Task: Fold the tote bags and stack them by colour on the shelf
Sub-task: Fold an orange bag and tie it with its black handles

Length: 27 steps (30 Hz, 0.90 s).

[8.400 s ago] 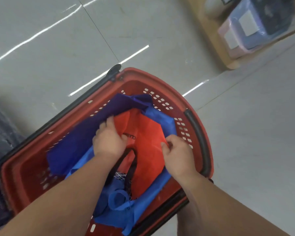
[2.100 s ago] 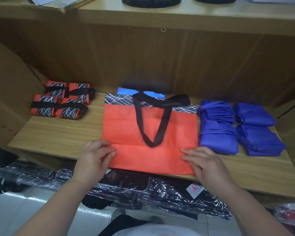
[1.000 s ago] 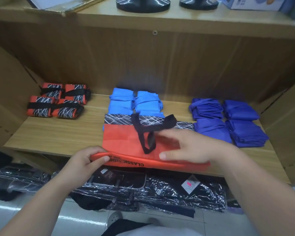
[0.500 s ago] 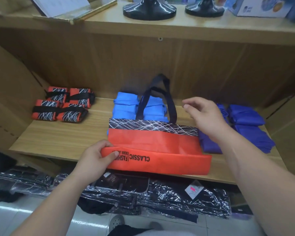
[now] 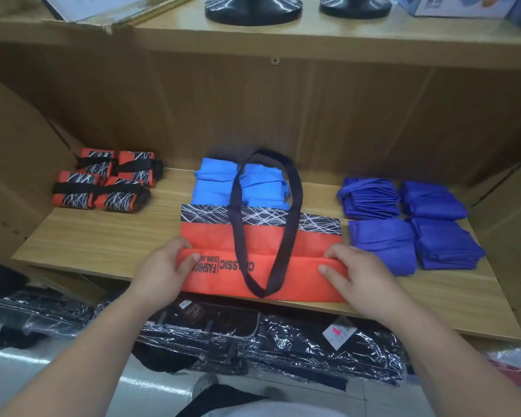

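The left hand (image 5: 163, 269) and right hand (image 5: 358, 275) each pinch 1 end of the orange tote bag's (image 5: 262, 245) near fold, fingers and thumb clamped on fabric. It lies flat at the shelf's (image 5: 103, 236) front edge, long axis left-right, equally near both hands. A black handle loops across it, and a scribble-patterned band lies beyond.

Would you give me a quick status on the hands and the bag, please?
Left hand and right hand pinch the fold's ends. Orange bag on shelf, bottom folded up once, handle across it. Blue bags close behind.
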{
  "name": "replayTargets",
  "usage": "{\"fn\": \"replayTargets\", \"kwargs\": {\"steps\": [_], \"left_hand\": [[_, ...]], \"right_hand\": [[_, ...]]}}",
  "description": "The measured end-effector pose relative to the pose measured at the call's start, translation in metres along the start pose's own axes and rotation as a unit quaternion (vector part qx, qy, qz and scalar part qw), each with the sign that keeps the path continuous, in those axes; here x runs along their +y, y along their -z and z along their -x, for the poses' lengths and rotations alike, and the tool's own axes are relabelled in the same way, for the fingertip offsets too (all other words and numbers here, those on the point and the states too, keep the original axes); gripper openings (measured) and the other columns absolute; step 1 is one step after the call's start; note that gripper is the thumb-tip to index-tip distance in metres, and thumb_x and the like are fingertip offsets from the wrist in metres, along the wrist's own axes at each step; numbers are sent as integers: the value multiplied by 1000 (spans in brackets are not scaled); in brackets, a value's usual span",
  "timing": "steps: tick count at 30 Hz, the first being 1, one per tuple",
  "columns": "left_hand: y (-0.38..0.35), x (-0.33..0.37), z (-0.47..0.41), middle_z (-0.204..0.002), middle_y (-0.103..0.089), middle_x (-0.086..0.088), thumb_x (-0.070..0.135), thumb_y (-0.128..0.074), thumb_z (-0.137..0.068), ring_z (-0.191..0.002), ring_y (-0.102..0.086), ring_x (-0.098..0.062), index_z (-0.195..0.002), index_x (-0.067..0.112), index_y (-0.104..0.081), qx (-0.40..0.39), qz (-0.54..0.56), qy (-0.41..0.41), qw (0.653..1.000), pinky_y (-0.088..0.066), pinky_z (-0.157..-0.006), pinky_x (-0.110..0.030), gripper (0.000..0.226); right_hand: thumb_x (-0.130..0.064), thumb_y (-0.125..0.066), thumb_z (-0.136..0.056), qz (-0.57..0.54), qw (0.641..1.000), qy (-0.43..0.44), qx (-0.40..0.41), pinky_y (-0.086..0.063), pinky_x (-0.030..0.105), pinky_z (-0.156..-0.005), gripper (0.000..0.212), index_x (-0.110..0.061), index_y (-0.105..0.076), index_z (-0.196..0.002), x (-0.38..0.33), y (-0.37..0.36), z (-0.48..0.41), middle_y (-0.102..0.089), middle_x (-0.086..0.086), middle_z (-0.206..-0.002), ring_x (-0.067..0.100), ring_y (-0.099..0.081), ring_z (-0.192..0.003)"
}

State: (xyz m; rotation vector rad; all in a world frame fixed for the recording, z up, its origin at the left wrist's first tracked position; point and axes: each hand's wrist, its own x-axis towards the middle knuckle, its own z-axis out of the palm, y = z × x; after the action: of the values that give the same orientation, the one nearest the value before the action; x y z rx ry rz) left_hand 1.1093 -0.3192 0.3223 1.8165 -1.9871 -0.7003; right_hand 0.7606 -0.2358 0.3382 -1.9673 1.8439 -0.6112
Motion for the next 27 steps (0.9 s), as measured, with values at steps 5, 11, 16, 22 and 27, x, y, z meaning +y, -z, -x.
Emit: {"fn": "replayTargets", "kwargs": {"steps": [5, 11, 16, 22, 27], "left_hand": [[6, -8, 4, -79, -67, 0, 26, -71, -92, -75, -60, -26, -86, 29, -59, -8, 43, 3, 999, -48, -72, -37, 14], [-7, -7, 6, -104, -59, 1, 17, -82, -81, -84, -56, -21, -99, 22, -66, 93, -12, -65, 993, -47, -78, -35, 24], [-13, -20, 8, -97, -63, -2, 34, -73, -79, -90, -55, -27, -79, 17, -76, 170, -74, -193, 963, -44, -80, -40, 17], [-8, -30, 17, -107, -72, 3, 46, -64, -85, -103, -60, -15, -98, 13, -81, 68, -11, -235, 970, -41, -100, -19, 39], [7, -45, 21, -131, -61, 19, 66, -87, -56, -127, -50, -2, -120, 29, -73, -49, -2, -214, 976, -35, -114, -28, 75]], "right_hand": [[-42, -64, -94, 30, 998, 5, -53, -47, 37, -69, 13, -40, -53, -88, -7, 5, 6, -64, -7, -75, 15, -58, -71], [-26, -80, -83, 8, 1000, -19, 23, -52, 31, -82, 21, -27, -69, -102, -2, -22, 4, -66, -12, -100, 10, -64, -91], [-19, -87, -75, 72, 989, 65, 111, -44, 31, -79, 18, -22, -73, -85, 8, -35, 6, -60, -10, -91, 15, -51, -88], [-41, -67, -93, -13, 990, 134, 33, -51, 32, -90, 25, -21, -79, -103, 23, -28, 13, -69, -13, -104, 10, -63, -97], [-80, -76, -60, -28, 989, 112, -88, -27, 12, -113, 88, -35, -63, -134, 39, -13, 26, -53, -25, -140, -7, -45, -131]]}}
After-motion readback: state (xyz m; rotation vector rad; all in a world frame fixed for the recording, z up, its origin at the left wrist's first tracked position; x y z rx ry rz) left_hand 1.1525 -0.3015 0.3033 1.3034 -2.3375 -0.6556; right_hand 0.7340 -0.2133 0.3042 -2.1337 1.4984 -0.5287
